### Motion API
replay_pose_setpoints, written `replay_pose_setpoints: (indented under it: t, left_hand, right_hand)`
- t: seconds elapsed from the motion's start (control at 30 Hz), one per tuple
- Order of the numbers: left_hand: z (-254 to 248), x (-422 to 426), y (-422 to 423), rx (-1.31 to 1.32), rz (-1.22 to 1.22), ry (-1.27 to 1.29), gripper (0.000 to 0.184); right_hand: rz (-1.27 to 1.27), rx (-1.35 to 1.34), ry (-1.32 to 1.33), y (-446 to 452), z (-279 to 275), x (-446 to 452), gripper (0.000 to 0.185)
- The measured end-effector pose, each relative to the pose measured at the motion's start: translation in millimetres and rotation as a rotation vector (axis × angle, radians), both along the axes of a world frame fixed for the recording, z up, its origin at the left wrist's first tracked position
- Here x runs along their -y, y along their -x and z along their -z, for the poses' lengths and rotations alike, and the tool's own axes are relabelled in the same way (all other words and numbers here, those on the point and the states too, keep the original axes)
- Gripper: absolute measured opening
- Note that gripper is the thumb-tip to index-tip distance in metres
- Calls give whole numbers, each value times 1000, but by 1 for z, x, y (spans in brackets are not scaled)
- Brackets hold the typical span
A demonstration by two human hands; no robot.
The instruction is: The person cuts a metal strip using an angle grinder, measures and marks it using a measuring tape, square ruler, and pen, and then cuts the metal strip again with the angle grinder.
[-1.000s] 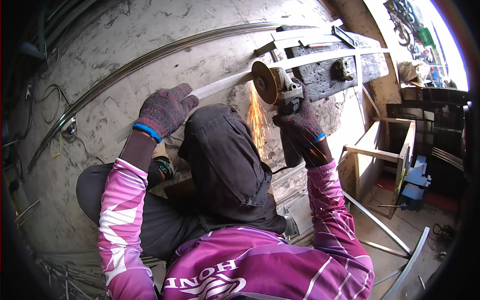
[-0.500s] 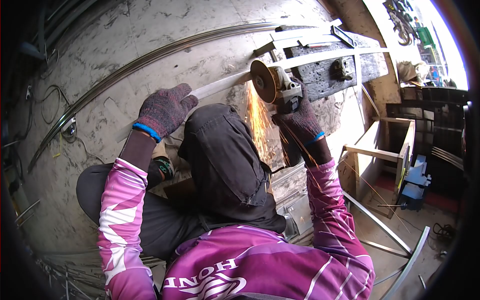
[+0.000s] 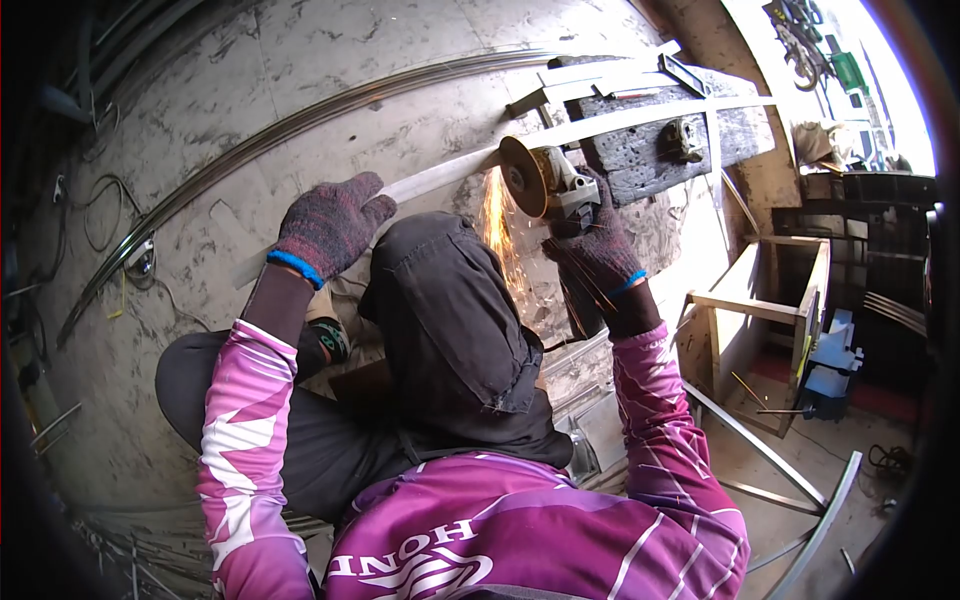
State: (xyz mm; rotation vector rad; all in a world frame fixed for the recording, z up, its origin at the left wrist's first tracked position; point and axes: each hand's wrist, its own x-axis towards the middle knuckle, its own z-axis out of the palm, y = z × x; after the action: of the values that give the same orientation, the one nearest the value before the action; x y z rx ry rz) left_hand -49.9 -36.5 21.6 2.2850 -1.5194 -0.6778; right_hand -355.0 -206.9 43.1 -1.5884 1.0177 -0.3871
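Note:
My left hand (image 3: 333,226), in a dark knitted glove with a blue cuff, is closed around a flat metal bar (image 3: 440,177). My right hand (image 3: 600,250), gloved the same way, grips an angle grinder (image 3: 568,195). Its brown cutting disc (image 3: 523,178) meets the bar between my two hands. Orange sparks (image 3: 497,225) spray down from the contact, beside my raised knee. Past the disc, the bar runs right across a dark, worn wooden block (image 3: 640,160). Part of the grinder's body is hidden by my right glove.
Long thin metal rods (image 3: 260,125) curve along the floor beyond my hands. A steel frame piece (image 3: 610,82) lies on the block. To the right stands a wooden frame (image 3: 757,305), with loose metal strips (image 3: 820,525) below it. A cable (image 3: 110,200) lies at left.
The spark stream is shorter and thinner, with fewer streaks by my right wrist. The grinder and disc have shifted slightly downward. My left hand stays nearly in place on the bar.

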Motion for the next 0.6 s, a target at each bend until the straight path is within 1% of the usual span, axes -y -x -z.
replay_pose_setpoints:
  t: [0.07,0.13,0.23,0.33,0.43,0.57,0.6]
  left_hand:
    - [-2,1,0,8,20,-29,41]
    - [1,0,0,5,17,-14,41]
    - [2,0,-1,3,13,4,41]
    - [2,-1,0,6,11,13,42]
    - [0,-1,0,5,9,13,42]
    - [3,-1,-1,4,10,7,41]
    - [1,-1,0,5,10,7,41]
  right_hand:
    - [18,12,-33,4,6,3,102]
    - [-19,80,-54,7,8,4,103]
    - [-8,10,-52,4,3,1,105]
    - [-30,-1,19,4,5,3,104]
    - [14,23,-55,-4,-7,-3,104]
    - [-5,41,11,-2,1,3,104]
    - [-2,2,17,-5,-3,3,105]
